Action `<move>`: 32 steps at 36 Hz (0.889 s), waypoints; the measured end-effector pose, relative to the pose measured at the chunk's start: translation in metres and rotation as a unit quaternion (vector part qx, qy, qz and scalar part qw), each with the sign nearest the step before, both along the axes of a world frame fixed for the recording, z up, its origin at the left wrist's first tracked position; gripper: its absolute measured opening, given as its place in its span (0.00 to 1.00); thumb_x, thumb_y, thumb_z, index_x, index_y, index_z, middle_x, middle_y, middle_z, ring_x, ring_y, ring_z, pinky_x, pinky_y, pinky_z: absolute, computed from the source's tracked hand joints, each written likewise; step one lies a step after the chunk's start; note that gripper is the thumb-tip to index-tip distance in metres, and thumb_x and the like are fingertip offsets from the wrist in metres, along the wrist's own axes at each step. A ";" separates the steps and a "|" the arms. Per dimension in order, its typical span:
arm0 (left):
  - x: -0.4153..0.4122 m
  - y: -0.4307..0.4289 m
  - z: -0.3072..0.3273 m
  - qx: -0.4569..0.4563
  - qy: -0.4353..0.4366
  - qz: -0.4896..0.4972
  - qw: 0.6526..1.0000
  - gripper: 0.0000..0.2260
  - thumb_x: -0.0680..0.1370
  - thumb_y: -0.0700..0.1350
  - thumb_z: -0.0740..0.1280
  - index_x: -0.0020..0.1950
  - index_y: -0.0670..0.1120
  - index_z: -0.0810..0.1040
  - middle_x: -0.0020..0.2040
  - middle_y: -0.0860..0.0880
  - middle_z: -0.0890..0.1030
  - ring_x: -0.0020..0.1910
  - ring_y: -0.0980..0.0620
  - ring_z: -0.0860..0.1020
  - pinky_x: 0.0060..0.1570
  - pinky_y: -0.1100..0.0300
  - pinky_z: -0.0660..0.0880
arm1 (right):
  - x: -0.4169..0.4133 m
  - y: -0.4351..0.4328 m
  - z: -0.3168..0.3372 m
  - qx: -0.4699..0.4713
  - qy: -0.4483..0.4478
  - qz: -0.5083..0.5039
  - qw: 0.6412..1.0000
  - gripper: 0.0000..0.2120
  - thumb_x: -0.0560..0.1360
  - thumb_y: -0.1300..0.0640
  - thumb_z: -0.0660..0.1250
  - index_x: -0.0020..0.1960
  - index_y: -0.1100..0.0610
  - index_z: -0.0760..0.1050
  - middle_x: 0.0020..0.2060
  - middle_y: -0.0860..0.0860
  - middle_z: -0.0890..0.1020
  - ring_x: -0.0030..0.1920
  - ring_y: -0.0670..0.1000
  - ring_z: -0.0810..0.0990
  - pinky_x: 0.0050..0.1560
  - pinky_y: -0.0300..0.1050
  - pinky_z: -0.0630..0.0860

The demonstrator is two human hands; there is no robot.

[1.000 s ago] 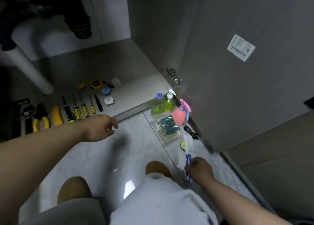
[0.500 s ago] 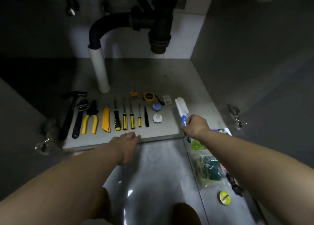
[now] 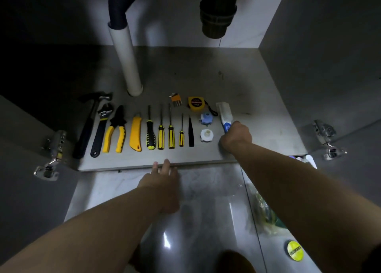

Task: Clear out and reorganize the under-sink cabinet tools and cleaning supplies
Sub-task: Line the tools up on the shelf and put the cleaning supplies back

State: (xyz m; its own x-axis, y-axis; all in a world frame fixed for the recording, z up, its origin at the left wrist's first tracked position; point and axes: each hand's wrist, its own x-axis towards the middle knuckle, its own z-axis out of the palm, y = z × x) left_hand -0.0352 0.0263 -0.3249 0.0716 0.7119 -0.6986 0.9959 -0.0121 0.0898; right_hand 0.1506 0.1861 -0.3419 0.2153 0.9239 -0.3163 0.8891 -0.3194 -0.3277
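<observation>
My right hand (image 3: 236, 137) is closed around the blue handle of a white scrub brush (image 3: 224, 113), which lies on the cabinet floor (image 3: 257, 107) to the right of the tool row. My left hand (image 3: 162, 179) rests flat at the cabinet's front edge, fingers apart, holding nothing. The row holds a hammer (image 3: 88, 124), wrench (image 3: 102, 128), yellow pliers (image 3: 115, 133), yellow utility knife (image 3: 136, 135), several screwdrivers (image 3: 160, 133), hex keys (image 3: 175, 100), a tape measure (image 3: 196, 103) and two small round fittings (image 3: 206, 126).
A white drain pipe (image 3: 125, 56) stands at the back, and a black trap (image 3: 216, 15) hangs overhead. Door hinges (image 3: 326, 140) jut out on both sides. On the floor tiles to the right lie a bagged green sponge (image 3: 266, 217) and a yellow round lid (image 3: 295, 250).
My view swung from the open door to the cabinet interior. My right hand carried the brush from the floor tiles into the cabinet and lowered it beside the tools. My left hand settled at the front edge.
</observation>
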 end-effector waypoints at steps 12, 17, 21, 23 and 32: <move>-0.004 0.011 0.009 -0.005 -0.020 0.018 1.000 0.41 0.75 0.53 0.68 0.82 0.51 0.51 0.79 0.48 0.54 0.79 0.40 0.58 0.70 0.45 0.70 | -0.005 -0.021 -0.013 0.038 0.001 0.063 0.997 0.20 0.75 0.60 0.70 0.64 0.61 0.71 0.58 0.59 0.75 0.59 0.60 0.76 0.55 0.49 0.75; -0.002 0.012 0.008 -0.003 -0.013 0.017 1.000 0.39 0.75 0.53 0.66 0.82 0.51 0.51 0.80 0.49 0.53 0.79 0.40 0.57 0.71 0.46 0.69 | 0.002 -0.030 -0.009 0.015 0.001 0.091 0.996 0.20 0.76 0.54 0.69 0.64 0.60 0.69 0.58 0.59 0.74 0.58 0.60 0.76 0.54 0.50 0.75; -0.001 0.011 0.008 -0.005 -0.012 0.026 1.000 0.40 0.75 0.54 0.66 0.82 0.53 0.50 0.79 0.48 0.53 0.79 0.39 0.57 0.71 0.44 0.69 | 0.019 -0.037 0.005 -0.026 0.014 0.128 0.991 0.17 0.77 0.51 0.66 0.60 0.59 0.68 0.54 0.59 0.77 0.54 0.59 0.77 0.47 0.47 0.72; 0.001 0.011 0.010 -0.003 -0.010 0.029 1.000 0.40 0.75 0.53 0.66 0.82 0.54 0.49 0.78 0.47 0.55 0.78 0.39 0.58 0.71 0.43 0.69 | 0.030 -0.044 0.019 -0.093 0.027 0.175 0.980 0.15 0.78 0.52 0.66 0.59 0.60 0.71 0.53 0.59 0.79 0.51 0.58 0.78 0.45 0.45 0.71; 0.059 0.022 0.046 -0.061 -0.015 -0.027 0.998 0.34 0.80 0.51 0.65 0.82 0.45 0.55 0.79 0.42 0.64 0.75 0.43 0.68 0.72 0.53 0.68 | 0.117 -0.133 0.064 -0.290 0.128 0.170 0.933 0.09 0.79 0.58 0.63 0.56 0.55 0.80 0.39 0.48 0.81 0.29 0.44 0.78 0.25 0.35 0.69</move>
State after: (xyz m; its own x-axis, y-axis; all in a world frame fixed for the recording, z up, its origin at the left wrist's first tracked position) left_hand 0.0242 0.0483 -0.2791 0.1296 0.6162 -0.7768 0.9909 -0.0520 0.1241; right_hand 0.2680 0.0527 -0.2774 -0.2098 0.5822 -0.7855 0.8874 -0.2240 -0.4030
